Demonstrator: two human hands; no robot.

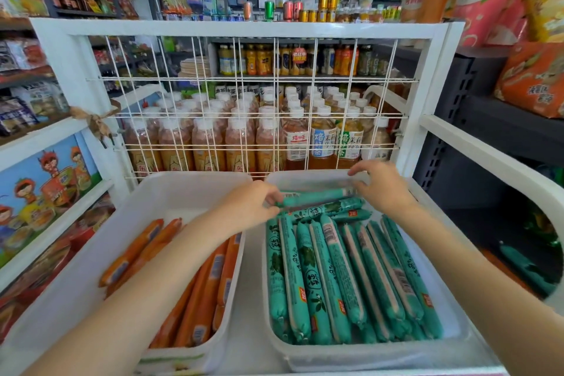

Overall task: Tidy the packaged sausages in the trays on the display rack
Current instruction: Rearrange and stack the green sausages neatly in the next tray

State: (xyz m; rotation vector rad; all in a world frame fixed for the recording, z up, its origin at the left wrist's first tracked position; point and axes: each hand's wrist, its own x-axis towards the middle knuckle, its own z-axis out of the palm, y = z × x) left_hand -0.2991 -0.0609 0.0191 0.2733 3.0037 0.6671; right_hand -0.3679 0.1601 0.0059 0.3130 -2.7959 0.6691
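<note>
My left hand [253, 204] and right hand [381, 189] both pinch one green sausage [314, 197] lying crosswise at the green tray's [360, 354] far end; two more crosswise ones remain, front rows look neat.

White display rack shelf [253, 308] before me, carrying two translucent trays side by side: left tray [76, 284] of orange sausages [210, 293], right tray [308, 357] of green sausages [351, 278].

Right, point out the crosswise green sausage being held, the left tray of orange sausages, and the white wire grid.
Crosswise green sausage [314, 197], head view, middle.
Left tray of orange sausages [171, 189], head view, bare wall.
White wire grid [316, 114], head view, wire crossing.
</note>
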